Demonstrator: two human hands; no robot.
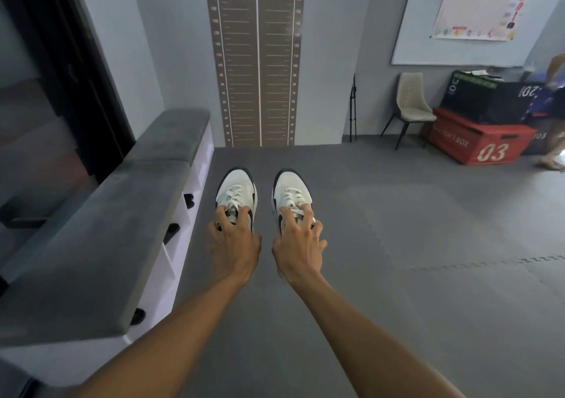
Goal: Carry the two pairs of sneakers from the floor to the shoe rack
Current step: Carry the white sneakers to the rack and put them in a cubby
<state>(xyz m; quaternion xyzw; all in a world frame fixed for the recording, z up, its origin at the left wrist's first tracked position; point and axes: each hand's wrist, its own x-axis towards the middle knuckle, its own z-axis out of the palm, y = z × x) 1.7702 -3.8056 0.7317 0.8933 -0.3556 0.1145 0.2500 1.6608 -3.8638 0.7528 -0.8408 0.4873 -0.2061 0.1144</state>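
A: Grey foam floor mats (397,229), interlocking with toothed seams, and a grey wall ahead. Where are the shoes?

B: One white sneaker in each of your hands. Your left hand (235,244) is clamped on the left sneaker (237,194), fingers hooked into the laces and collar; your right hand (298,248) is closed the same way on the right sneaker (292,194). Whether the soles are clear of the floor I cannot tell.

A: And the shoe rack (171,244)?

B: Just to your left: white cubbies under a plush grey cushioned top, dark shoes already in some slots.

A: What could go wrong?

B: I'd judge your hold shallow. Soft mesh and loose laces give under fingertips, so a sneaker could tip toe-down and slip as you swing left, or clip the cushion's overhanging edge.
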